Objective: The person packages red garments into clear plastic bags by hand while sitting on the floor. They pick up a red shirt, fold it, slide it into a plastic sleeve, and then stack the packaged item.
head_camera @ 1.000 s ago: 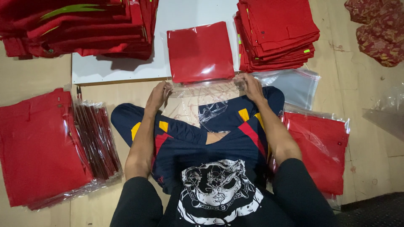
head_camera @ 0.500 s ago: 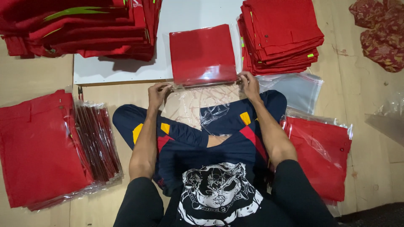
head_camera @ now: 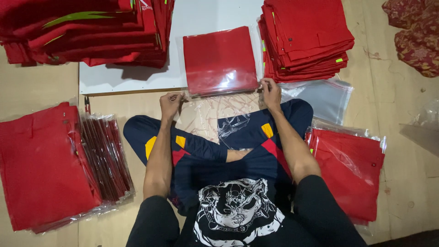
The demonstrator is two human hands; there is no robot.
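Floor: pale wooden boards (head_camera: 32, 87), the person sits cross-legged at 6 o'clock.
White board: a flat white sheet (head_camera: 206, 18) lies on the floor at 12 o'clock, under several piles.
Left top pile: a big stack of folded red clothes (head_camera: 82, 32) at 10 o'clock, some with green stripes.
Left low pile: bagged red garments (head_camera: 45, 164) at 8 o'clock, fanned out in clear plastic.
Right top pile: a neat stack of folded red cloth (head_camera: 306, 36) at 1 o'clock, just beside the bagged piece.
Right low pile: bagged red garments (head_camera: 352, 169) at 4 o'clock, touching the person's leg.
Empty bags: clear plastic bags (head_camera: 320, 96) at 2 o'clock, flat on the floor.
Bagged piece: one red folded garment in a clear bag (head_camera: 220, 59) at 12 o'clock, on the white board, its open flap towards the person.
Left hand: left hand (head_camera: 171, 104) pinches closed on the left corner of the flap.
Right hand: right hand (head_camera: 270, 93) pinches closed on the right corner of the flap.
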